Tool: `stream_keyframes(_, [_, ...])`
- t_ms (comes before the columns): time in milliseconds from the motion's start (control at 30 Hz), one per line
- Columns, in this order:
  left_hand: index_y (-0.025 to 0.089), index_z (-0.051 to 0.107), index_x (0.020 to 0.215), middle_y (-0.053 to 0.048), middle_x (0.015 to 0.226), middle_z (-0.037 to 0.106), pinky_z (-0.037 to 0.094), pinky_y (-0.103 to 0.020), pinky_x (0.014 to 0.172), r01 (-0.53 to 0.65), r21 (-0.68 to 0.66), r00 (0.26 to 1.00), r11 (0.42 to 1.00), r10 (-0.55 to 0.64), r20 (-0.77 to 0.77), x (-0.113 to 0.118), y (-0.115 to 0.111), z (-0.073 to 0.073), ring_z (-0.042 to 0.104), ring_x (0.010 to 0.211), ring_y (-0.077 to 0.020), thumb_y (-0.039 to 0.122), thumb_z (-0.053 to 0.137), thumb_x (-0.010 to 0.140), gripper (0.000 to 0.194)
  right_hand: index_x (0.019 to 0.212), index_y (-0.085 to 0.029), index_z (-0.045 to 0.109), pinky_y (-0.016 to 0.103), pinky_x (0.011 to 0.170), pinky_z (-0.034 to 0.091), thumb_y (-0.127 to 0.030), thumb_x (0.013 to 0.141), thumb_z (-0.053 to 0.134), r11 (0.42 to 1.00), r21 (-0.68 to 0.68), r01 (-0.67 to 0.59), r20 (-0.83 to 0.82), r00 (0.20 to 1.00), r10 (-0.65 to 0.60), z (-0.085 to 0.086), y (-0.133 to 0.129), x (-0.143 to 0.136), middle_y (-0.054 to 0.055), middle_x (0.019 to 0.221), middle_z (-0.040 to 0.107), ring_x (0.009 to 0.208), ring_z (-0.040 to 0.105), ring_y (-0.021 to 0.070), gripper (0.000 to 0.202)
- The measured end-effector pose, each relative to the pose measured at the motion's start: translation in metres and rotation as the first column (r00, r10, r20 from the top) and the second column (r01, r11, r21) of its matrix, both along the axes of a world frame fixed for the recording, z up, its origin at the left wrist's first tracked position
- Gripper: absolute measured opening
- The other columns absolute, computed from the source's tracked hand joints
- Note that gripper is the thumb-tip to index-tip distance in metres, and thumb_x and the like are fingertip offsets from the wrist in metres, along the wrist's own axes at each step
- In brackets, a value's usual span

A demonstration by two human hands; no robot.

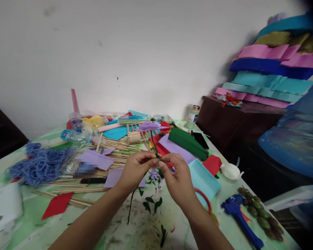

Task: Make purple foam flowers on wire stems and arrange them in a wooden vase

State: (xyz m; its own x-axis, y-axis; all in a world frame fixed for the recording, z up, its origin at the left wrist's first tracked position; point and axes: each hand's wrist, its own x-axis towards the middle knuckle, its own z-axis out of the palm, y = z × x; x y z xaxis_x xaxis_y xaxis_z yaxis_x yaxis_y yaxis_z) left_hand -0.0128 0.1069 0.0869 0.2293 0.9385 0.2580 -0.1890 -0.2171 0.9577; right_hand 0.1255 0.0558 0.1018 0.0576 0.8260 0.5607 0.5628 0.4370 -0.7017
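Observation:
Both hands meet near the middle of the table, fingertips nearly touching. My left hand [142,166] pinches the dark green stem of a purple paper flower [150,126]. My right hand [177,175] is closed on the same stem from the other side, thumb against forefinger. Above the fingers the flower head stands upright; the thin stem end [130,205] slants down to the left below them. What exactly sits between the fingertips is hidden. Below the hands lie small dark green leaf cutouts [158,204] and purple scraps [153,174].
Blue yarn [40,165] lies left, beside wooden sticks [114,154] and purple paper. A green paper roll [187,142], a light blue sheet [203,178] and red-handled scissors [206,199] lie right. A blue glue gun [240,215] and grapes [263,215] are near the right edge.

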Motion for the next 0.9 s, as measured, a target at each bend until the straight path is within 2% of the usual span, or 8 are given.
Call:
stream_keyframes(167, [0.013,0.068,0.068,-0.002,0.069,0.063,0.048,-0.023,0.064,0.008,-0.034,1.000,0.999,-0.007,0.028,0.0010,-0.0021,0.0011,0.058,0.067,-0.0122,0.026,0.076,0.064,0.015,0.074,-0.017,0.059,0.035,0.072,0.038,-0.024,0.084,0.051,1.000,-0.025,-0.002,-0.045,0.999,0.001,0.0017,0.0032,-0.0015,0.005,0.079,0.061,0.081,0.054,0.0212,0.014])
stream_keyframes(400, [0.014,0.066,0.066,0.000,0.064,0.062,0.047,-0.020,0.060,-0.009,-0.055,0.996,0.998,0.014,0.091,0.0028,-0.0030,0.0021,0.057,0.061,-0.0095,0.023,0.077,0.062,0.015,0.092,-0.016,0.062,0.038,0.077,0.041,-0.030,0.085,0.050,0.997,-0.073,-0.004,-0.086,0.996,-0.002,0.0001,0.0002,-0.0021,0.007,0.091,0.063,0.089,0.056,0.0234,0.020])
stream_keyframes(533, [0.013,0.066,0.065,0.001,0.064,0.061,0.046,-0.019,0.060,-0.012,-0.050,0.996,0.999,0.016,0.084,0.0025,-0.0028,0.0026,0.056,0.061,-0.0088,0.023,0.077,0.062,0.015,0.086,-0.017,0.064,0.038,0.078,0.041,-0.030,0.082,0.053,0.994,-0.105,-0.023,-0.135,0.991,0.009,0.0011,0.0004,-0.0028,0.007,0.088,0.065,0.087,0.057,0.0233,0.017])
stream_keyframes(667, [0.014,0.067,0.067,-0.001,0.065,0.063,0.048,-0.022,0.062,0.004,-0.043,0.997,0.999,-0.001,0.072,0.0031,-0.0026,0.0028,0.059,0.063,-0.0113,0.024,0.076,0.064,0.013,0.078,-0.017,0.062,0.037,0.075,0.041,-0.028,0.082,0.052,0.996,-0.086,-0.001,-0.118,0.993,-0.009,0.0029,0.0011,-0.0020,0.006,0.082,0.065,0.083,0.058,0.0225,0.016])
stream_keyframes(900, [0.016,0.070,0.082,-0.004,0.078,0.069,0.051,-0.025,0.067,0.032,0.016,0.999,0.999,-0.033,0.037,0.0033,-0.0017,-0.0040,0.063,0.070,-0.0137,0.027,0.071,0.071,0.016,0.078,-0.017,0.060,0.034,0.073,0.039,-0.026,0.086,0.050,0.999,-0.005,0.044,-0.015,0.999,-0.044,0.0082,0.0007,0.0045,0.004,0.079,0.062,0.080,0.055,0.0207,0.015])
